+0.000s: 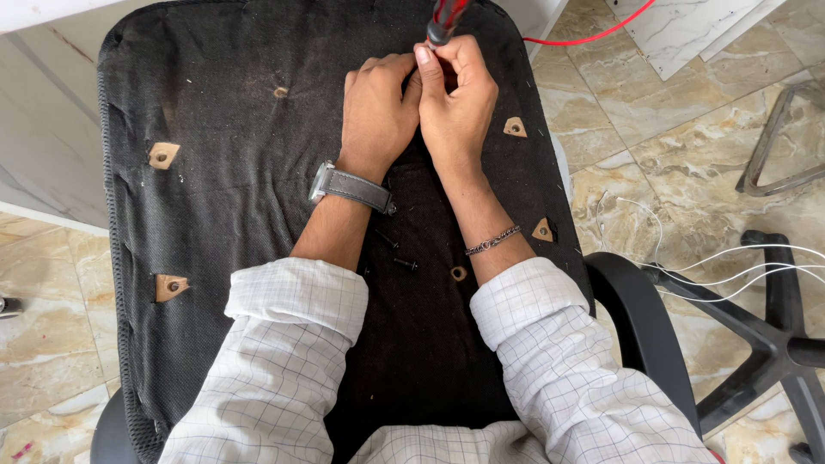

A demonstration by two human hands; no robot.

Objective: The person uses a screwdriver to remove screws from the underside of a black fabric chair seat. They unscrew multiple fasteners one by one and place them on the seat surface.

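Head view. Seat (258, 215): black fabric underside, upturned, fills the middle; tan mounting holes (163, 155) at its edges. Right hand (455, 103): closed around a red-handled screwdriver (447, 19), held upright at the seat's far edge. Left hand (376, 112): fingers curled, pressed against the right hand by the tool; what it grips cannot be told. Bolts (404, 263): two, dark, loose on the fabric between the forearms. Chair base (773, 344): black, on the marble floor (653, 155), right.
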